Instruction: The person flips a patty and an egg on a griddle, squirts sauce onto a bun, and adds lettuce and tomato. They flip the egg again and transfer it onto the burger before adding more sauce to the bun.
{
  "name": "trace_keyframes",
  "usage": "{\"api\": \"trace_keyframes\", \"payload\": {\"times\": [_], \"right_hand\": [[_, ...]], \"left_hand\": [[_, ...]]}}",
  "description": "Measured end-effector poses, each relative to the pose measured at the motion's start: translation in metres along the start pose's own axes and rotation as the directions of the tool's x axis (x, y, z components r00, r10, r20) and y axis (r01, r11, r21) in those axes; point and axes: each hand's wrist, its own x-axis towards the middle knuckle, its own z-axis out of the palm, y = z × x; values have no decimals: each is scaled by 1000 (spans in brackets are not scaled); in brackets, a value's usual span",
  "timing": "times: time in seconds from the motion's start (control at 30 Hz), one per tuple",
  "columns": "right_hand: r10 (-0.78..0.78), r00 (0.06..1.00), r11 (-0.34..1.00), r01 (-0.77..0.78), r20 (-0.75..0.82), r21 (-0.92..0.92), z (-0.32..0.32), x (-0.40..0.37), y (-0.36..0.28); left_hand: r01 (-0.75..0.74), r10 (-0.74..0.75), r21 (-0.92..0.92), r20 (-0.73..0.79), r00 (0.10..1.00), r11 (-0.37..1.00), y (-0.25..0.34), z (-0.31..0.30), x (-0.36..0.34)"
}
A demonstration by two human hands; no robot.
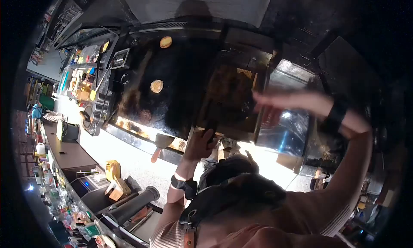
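At centre, the left hand point(200, 142) clenched what looked like the tray point(230, 93); the right hand point(279, 101) spread its fingers, released, centre right.

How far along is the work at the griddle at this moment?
Done: two round patties lie on the black griddle. In hand: the left hand grips the near edge of the dark tray; the right hand, open, reaches over its right edge. Left: brown residue covers the tray.

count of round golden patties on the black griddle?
2. One round golden patty lies at the black flat griddle's far edge; the second patty lies nearer, towards its left side. The dark rectangular tray on the right may hide more.
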Motion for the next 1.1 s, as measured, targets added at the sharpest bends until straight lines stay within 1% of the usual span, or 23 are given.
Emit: {"api": "trace_keyframes", "payload": {"times": [0.03,0.07,0.1,0.13,0.17,0.2,0.3,0.33,0.4,0.43,0.47,0.5,0.53,0.57,0.6,0.67,0.7,0.77,0.83,0.9,0.97,1.0,1.1], "right_hand": [[-191,972,948,147,134,283,32,36,46],[-144,989,884,112,38,453,75,51,52],[-80,996,787,90,-44,610,118,67,50],[-89,994,686,110,-67,719,150,82,50],[-106,989,571,146,-104,808,173,96,48],[-123,982,444,184,-143,877,186,110,44],[-370,868,258,439,-332,860,225,148,42],[-101,830,229,556,-548,799,247,135,19],[-17,796,137,601,-605,787,266,148,19],[-46,780,107,625,-624,773,270,161,24],[-74,762,75,647,-643,759,274,174,30],[-243,686,-132,677,-686,724,276,238,69],[-140,704,-103,689,-696,717,282,221,55],[-63,693,-60,716,-719,695,269,201,37],[25,680,-21,733,-732,680,266,164,11],[180,662,34,735,-727,678,271,137,-1],[229,650,59,733,-724,677,269,141,5],[200,623,133,747,-756,651,221,195,42],[115,587,131,791,-801,598,212,185,43],[25,561,145,817,-828,558,199,168,35],[81,584,246,774,-808,584,192,166,41],[-142,374,300,899,-917,320,192,173,50],[-377,-35,343,923,-926,-175,185,183,75]], "left_hand": [[-25,24,-13,-72,997,1000,-1,4,0],[-46,42,-29,-140,989,999,0,7,-4],[263,-283,-388,7,959,883,6,10,-9],[531,-499,-631,251,830,566,13,10,-10],[698,-556,-703,529,641,136,17,3,-9],[753,-452,-659,672,587,-2,18,-17,-16],[660,-501,-735,519,693,152,-7,9,-31],[677,-545,-735,575,611,-16,4,13,-32],[730,-483,-683,649,588,-30,4,8,-41],[762,-457,-647,689,562,-39,3,4,-49],[715,-365,-694,689,626,-85,-8,15,-60],[670,-268,-728,680,682,-145,-19,26,-71],[630,-168,-747,663,730,-214,-22,28,-77],[653,-236,-746,663,711,-130,-24,32,-67],[774,-377,-632,726,575,-38,-4,20,-49],[649,-391,-739,660,642,-181,-2,37,-53],[657,-379,-732,668,641,-179,-3,41,-39],[674,-355,-718,684,637,-174,-5,50,-10],[713,-259,-697,704,661,-74,-22,56,2],[683,-322,-727,632,705,71,-23,63,29],[641,-537,-736,457,709,220,-7,81,39],[643,-633,-711,364,684,286,-3,87,30],[322,-445,-907,178,877,270,-16,118,18]]}}
